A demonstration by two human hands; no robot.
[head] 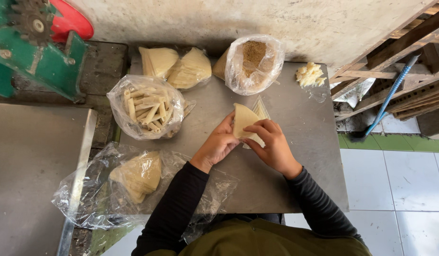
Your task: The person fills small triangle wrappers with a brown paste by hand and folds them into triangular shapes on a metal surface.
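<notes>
A pale triangular pastry sheet point(243, 119) is pinched between both hands above the metal table point(305, 156). My left hand point(218, 144) grips its left lower edge with the fingertips. My right hand point(271, 144) curls over its right side. Under it a small stack of thin triangular sheets point(261, 110) lies flat on the table. Both arms wear black sleeves.
A clear bag of rolled pastry sticks point(146, 111) lies at the left. Bags of triangular sheets point(174, 66) sit at the back, another point(136, 178) at the near left. An open bag of brown filling point(253, 61), a white paste lump point(309, 74), a green machine point(34, 47).
</notes>
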